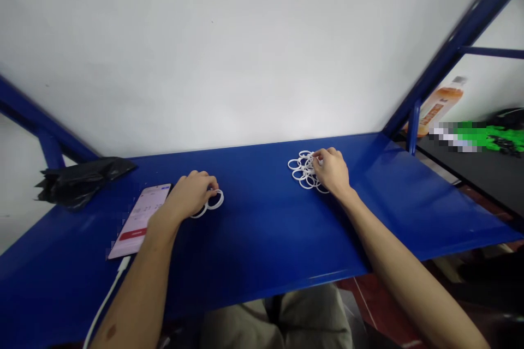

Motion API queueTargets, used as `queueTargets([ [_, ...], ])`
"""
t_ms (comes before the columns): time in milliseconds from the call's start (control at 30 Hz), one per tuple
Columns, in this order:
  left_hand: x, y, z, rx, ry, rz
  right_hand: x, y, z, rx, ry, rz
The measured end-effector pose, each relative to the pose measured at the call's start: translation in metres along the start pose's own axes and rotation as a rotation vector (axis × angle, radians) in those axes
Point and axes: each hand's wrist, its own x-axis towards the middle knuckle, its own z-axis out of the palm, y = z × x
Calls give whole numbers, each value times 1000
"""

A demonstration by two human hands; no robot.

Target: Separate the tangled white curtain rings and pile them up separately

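Observation:
On the left, a few thin white rings (221,200) lie on the blue tabletop (254,229), partly covered by my left hand (189,194). The thumb and forefinger of that hand pinch the rim of one ring. Farther right, a loose heap of several white rings (305,166) lies overlapping near the wall. My right hand (333,170) reaches into the heap's right side, its thumb and fingertips closed together on a ring. Those fingers hide part of the heap.
Left of my left hand lies a phone (139,218) with its screen lit, and a white charging cable (102,305) runs toward me. Behind it sits a crumpled black plastic bag (84,180). A bottle of orange drink (440,106) stands beyond the blue frame (446,54).

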Motion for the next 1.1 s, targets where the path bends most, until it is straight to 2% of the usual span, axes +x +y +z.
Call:
queueTargets([
  [167, 4, 20, -5, -129, 156, 50, -3, -6, -5, 20, 74, -48],
  [267, 5, 36, -2, -218, 277, 111, -14, -26, -11, 180, 106, -183],
  [333, 5, 48, 2, -251, 349, 169, -26, -45, -14, 379, -7, -322],
  [400, 5, 62, 7, -285, 375, 219, -40, -63, -14, 549, -213, -453],
  [467, 5, 75, 13, -307, 365, 281, -52, -76, -12, 633, -338, -517],
  [533, 4, 85, 19, -314, 352, 331, -60, -82, -8, 675, -377, -511],
  [667, 3, 93, 24, -334, 334, 336, -59, -77, -4, 708, -362, -467],
  [867, 3, 91, 16, -427, 235, 289, -51, -73, -5, 667, -336, -529],
  [1100, 5, 89, 18, -587, 179, 222, -50, -75, -7, 693, -372, -463],
])
